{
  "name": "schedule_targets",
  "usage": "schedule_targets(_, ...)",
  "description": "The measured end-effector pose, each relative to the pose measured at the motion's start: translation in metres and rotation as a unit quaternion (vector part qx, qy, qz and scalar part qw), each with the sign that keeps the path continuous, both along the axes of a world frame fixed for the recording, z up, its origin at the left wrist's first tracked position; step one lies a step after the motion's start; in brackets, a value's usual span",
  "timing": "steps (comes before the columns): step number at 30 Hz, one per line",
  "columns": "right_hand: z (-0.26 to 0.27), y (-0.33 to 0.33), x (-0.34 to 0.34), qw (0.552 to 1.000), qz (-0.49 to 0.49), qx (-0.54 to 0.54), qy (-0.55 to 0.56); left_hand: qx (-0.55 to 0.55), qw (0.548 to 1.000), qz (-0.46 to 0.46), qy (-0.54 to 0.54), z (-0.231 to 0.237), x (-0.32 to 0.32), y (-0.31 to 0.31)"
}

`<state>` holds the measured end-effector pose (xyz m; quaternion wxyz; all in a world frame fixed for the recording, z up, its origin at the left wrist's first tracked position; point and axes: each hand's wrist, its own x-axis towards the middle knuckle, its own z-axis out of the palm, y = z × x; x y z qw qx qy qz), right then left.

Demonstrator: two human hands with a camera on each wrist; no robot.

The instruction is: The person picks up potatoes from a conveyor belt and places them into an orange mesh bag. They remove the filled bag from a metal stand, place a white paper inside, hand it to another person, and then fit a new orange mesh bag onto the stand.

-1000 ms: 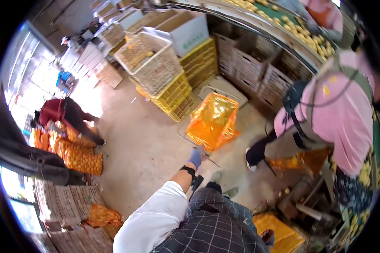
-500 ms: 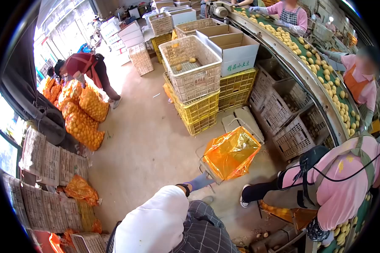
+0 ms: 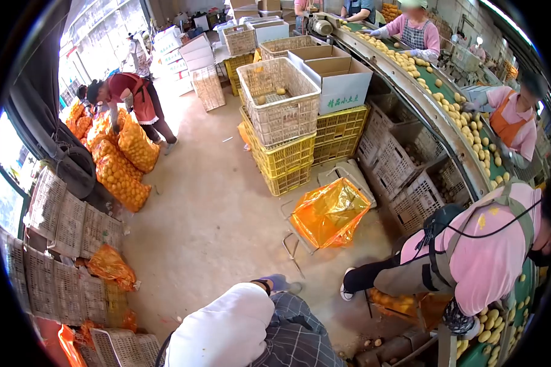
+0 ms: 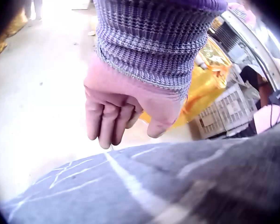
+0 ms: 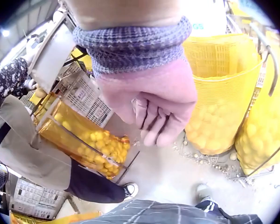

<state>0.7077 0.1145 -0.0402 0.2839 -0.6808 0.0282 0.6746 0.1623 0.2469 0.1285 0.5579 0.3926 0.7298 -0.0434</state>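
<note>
My left hand (image 4: 130, 102), in a purple knit-cuffed glove, hangs over my checked apron (image 4: 144, 182) with its fingers loosely bent and nothing in them. In the head view, an orange plastic-like bag (image 3: 330, 214) stands open-mouthed on a thin metal frame (image 3: 295, 248), a little ahead of that hand. The right wrist view has my right hand (image 5: 151, 102), gloved alike, fingers loosely curled and empty. Beside it are yellow mesh sacks of potatoes, the nearer (image 5: 214, 116) on the right; another filled sack (image 5: 93, 144) hangs on a frame to the left.
Stacked crates (image 3: 278, 104) stand ahead, beyond the bag. A conveyor (image 3: 453, 110) carrying potatoes curves along the right. A worker in pink (image 3: 496, 244) bends close at my right. Another person (image 3: 131, 101) stoops over filled sacks (image 3: 119, 177) at far left. Flat crates (image 3: 73, 226) lean nearer left.
My left hand has drawn back from the frame of the orange bag to my body. The head view has swung, and the pink-clad worker bends further down.
</note>
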Motion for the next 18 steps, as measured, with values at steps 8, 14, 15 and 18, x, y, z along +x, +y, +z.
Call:
schedule_targets(8,-0.026,-0.104,0.069,0.936,-0.041,0.088,0.339,0.217,0.973,0.036,-0.064,-0.074,0.016,0.030)
schedule_targets(14,0.142,-0.036,-0.029,0.985,-0.151,0.053,-0.062,-0.010,0.984,0.110,-0.140,-0.082,0.020,0.026)
schedule_targets(15,0.136,-0.040,-0.027,0.981,-0.175,0.074,-0.039,-0.027,0.986,0.101,-0.132,-0.083,0.021,0.024)
schedule_targets(18,0.103,-0.079,-0.015,0.970,-0.200,0.132,0.040,-0.068,0.988,0.075,-0.117,-0.087,0.020,0.027)
